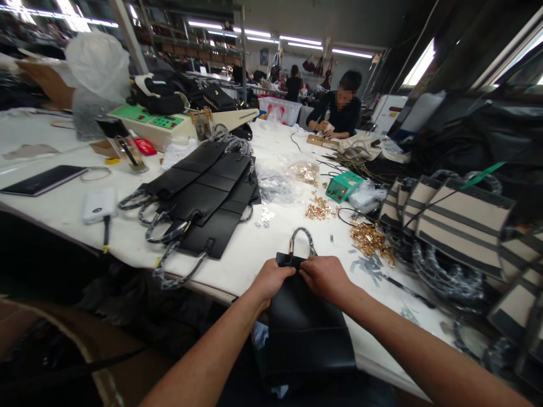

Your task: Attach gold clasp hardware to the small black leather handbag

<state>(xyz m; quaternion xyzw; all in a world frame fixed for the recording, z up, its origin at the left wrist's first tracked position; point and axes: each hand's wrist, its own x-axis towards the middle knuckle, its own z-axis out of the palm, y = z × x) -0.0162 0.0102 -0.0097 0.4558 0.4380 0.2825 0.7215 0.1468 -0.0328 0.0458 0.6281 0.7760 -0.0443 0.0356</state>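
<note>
A black handbag panel (307, 333) hangs over the front edge of the table, its top end lying on the white surface. A plastic-wrapped loop handle (304, 233) with a gold-coloured fitting stands up from that end. My left hand (274, 278) grips the panel's left edge just below the handle, thumb on top. Close beside it, my right hand (324, 277) is closed on the same panel, fingers bent over its upper right part. What the fingertips press is partly hidden.
Stacked black bag panels (212, 198) with wrapped handles lie to the left. Gold-coloured fittings (369, 240), metal plates (368, 268) and a green box (344, 185) with a lit red light are on the right, near beige striped bags (462, 217). A person (337, 110) sits across the table.
</note>
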